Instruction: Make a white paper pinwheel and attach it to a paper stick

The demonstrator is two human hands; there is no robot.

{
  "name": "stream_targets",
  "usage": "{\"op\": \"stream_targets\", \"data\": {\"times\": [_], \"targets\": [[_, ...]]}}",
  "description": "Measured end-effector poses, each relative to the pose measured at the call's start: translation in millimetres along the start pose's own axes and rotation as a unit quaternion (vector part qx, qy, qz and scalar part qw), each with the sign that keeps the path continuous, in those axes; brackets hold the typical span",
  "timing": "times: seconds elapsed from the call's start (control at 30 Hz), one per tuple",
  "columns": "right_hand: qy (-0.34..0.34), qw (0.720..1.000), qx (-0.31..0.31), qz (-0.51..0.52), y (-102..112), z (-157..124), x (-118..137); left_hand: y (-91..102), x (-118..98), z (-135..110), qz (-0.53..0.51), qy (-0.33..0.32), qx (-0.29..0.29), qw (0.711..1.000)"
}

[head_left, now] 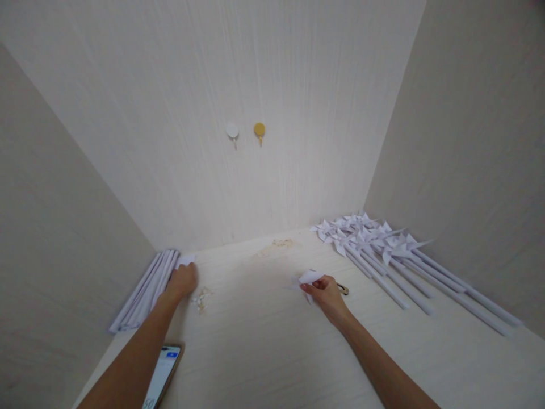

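Observation:
In the head view, my right hand (327, 294) pinches a folded white paper pinwheel head (310, 277) just above the table. A dark-edged tool with a tan end (342, 288), mostly covered by this hand, lies behind it. My left hand (184, 279) reaches to the left side with its fingers curled. It is beside a bundle of rolled white paper sticks (147, 292), and a white paper piece (186, 259) shows just beyond its knuckles. Its fingertips are hidden, so what they grip cannot be made out.
Finished paper pinwheels on sticks (383, 255) are heaped along the right wall. Small loose bits (201, 299) lie near my left hand, with another small pile (283, 243) at the back. A phone (162, 372) rests under my left forearm. Two round hooks, white (232, 130) and yellow (259, 129), hang on the back wall.

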State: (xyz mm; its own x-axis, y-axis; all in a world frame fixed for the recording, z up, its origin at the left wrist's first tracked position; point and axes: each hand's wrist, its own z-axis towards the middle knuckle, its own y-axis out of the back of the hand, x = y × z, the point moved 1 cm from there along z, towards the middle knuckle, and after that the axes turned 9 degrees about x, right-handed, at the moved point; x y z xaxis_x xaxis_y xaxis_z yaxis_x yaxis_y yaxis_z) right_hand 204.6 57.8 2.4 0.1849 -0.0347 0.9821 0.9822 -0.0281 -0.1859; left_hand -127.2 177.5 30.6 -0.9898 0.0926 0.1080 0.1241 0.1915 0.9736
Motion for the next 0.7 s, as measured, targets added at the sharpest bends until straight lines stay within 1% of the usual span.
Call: {"op": "stream_targets", "data": {"times": [0.1, 0.2, 0.3, 0.33, 0.4, 0.47, 0.5, 0.57, 0.63, 0.7], "targets": [[0.000, 1.000, -0.003, -0.003, 1, 1, -1, 1.4, 4, -3, 0.011, 0.017, -0.020, 1.000], [-0.005, 1.000, -0.008, -0.006, 1, 2, -1, 2.5, -5, -8, 0.016, 0.013, -0.053, 0.998], [-0.003, 1.000, -0.005, -0.013, 1, 2, -2, -1.0, -29, -19, 0.014, -0.015, -0.079, 0.997], [-0.002, 1.000, -0.005, -0.015, 1, 2, -2, -3.6, -39, -23, 0.015, -0.032, -0.092, 0.995], [-0.001, 1.000, -0.007, -0.018, 1, 2, -2, -9.7, -58, -33, 0.025, -0.081, -0.133, 0.987], [-0.003, 1.000, -0.007, -0.015, 1, 1, -2, -16.6, -69, -39, 0.034, -0.107, -0.135, 0.985], [-0.005, 1.000, -0.007, -0.011, 1, 1, -2, -19.3, -71, -41, 0.031, -0.104, -0.138, 0.984], [-0.010, 1.000, -0.008, -0.003, 1, 1, -2, -22.4, -68, -40, 0.032, -0.090, -0.138, 0.986], [-0.011, 1.000, -0.010, 0.005, 0, 1, -1, -22.6, -58, -36, 0.048, -0.070, -0.140, 0.986], [-0.005, 1.000, -0.009, 0.010, 0, 1, 0, -21.6, -45, -33, 0.077, -0.064, -0.140, 0.985]]}}
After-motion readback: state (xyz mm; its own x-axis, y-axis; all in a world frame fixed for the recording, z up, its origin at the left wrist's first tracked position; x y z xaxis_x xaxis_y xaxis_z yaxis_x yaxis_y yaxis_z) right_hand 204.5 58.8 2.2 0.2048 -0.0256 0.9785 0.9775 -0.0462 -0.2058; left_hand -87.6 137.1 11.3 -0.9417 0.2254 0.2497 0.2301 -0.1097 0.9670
